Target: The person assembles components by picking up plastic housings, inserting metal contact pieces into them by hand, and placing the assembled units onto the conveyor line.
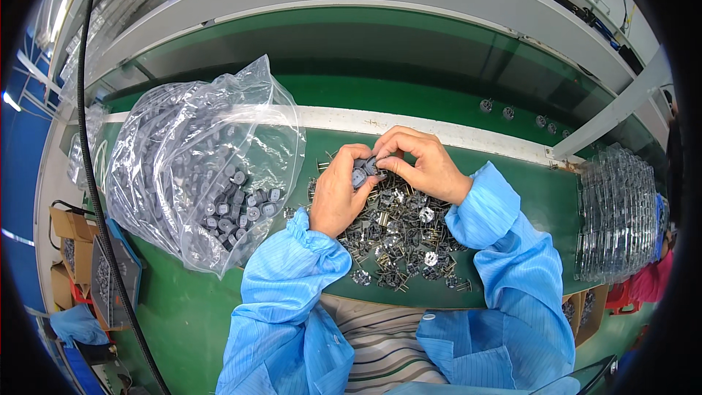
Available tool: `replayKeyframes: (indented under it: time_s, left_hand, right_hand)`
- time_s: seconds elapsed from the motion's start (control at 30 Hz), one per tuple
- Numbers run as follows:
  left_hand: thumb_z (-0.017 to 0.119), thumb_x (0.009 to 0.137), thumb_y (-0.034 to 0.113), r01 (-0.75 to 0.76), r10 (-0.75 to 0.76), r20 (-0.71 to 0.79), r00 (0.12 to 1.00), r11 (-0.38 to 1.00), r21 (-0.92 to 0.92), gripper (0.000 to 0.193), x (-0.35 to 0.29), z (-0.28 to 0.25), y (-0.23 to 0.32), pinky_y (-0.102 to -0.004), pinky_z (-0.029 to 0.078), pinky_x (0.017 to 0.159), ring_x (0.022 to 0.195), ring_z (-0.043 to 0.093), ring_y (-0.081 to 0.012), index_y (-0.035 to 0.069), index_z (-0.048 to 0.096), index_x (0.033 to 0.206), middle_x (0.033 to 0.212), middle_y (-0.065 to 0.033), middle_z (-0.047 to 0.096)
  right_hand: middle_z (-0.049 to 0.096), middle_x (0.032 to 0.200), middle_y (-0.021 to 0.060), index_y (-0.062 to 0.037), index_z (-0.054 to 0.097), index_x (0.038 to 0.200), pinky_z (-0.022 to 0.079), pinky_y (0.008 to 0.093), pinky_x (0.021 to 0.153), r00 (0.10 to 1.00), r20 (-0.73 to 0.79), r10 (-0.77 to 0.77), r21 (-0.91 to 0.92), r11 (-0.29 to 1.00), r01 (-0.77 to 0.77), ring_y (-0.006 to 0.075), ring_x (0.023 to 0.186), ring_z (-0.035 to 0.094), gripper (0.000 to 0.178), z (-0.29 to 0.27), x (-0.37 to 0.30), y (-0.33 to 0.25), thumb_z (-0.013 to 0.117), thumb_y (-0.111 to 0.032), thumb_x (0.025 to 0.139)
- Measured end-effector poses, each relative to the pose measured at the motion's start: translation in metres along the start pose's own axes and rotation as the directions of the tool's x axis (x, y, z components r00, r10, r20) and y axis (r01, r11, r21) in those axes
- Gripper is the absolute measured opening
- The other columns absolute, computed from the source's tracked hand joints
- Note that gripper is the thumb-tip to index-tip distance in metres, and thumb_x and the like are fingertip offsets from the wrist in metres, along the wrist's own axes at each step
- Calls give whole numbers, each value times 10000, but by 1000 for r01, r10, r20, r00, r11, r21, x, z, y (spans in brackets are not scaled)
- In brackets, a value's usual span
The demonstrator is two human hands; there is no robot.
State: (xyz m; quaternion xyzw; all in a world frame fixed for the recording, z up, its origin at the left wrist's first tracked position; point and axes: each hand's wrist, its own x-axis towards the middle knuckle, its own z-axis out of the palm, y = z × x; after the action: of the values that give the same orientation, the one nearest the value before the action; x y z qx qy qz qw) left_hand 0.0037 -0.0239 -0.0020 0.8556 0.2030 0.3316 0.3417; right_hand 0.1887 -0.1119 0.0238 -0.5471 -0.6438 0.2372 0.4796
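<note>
Over the middle of the green bench, my left hand (339, 196) is curled around small grey plastic caps (359, 177), at least two of them. My right hand (425, 166) meets it from the other side, its thumb and index finger pinched on a grey cap at the left fingertips. Whether a metal part sits in that cap is hidden by the fingers. Right beneath both hands spreads a heap of small pronged metal-and-plastic parts (395, 238). To the left lies a large clear plastic bag (281, 113), its mouth spilling many more grey caps (238, 208).
Stacked clear plastic trays (618, 212) stand at the bench's right end. Beyond a white rail (351, 121), several small round parts (508, 113) sit on a green strip. Cardboard boxes (73, 238) are at lower left, and a black cable (86, 146) hangs down the left side.
</note>
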Motion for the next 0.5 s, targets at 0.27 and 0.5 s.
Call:
replayKeyframes:
  time_s: [0.27,0.5]
  left_hand:
    - [796,786,-18,-6,27,73,997,963,-269,425,3,0,-4,-370,526,857,1051,647,-279,18,518,1106,1155,-146,628]
    - [780,761,-86,-26,29,6,1000,964,-265,421,1,2,-2,-357,511,901,1064,628,-268,17,499,1057,1162,-144,605]
  right_hand:
    - [642,914,70,-42,672,873,516,381,703,956,-107,-273,-232,942,243,274,843,646,149,3,1,-7,778,-48,769]
    - [631,928,84,-35,660,844,506,362,663,926,-142,-350,-345,894,285,256,801,634,181,9,-2,-6,802,-14,733]
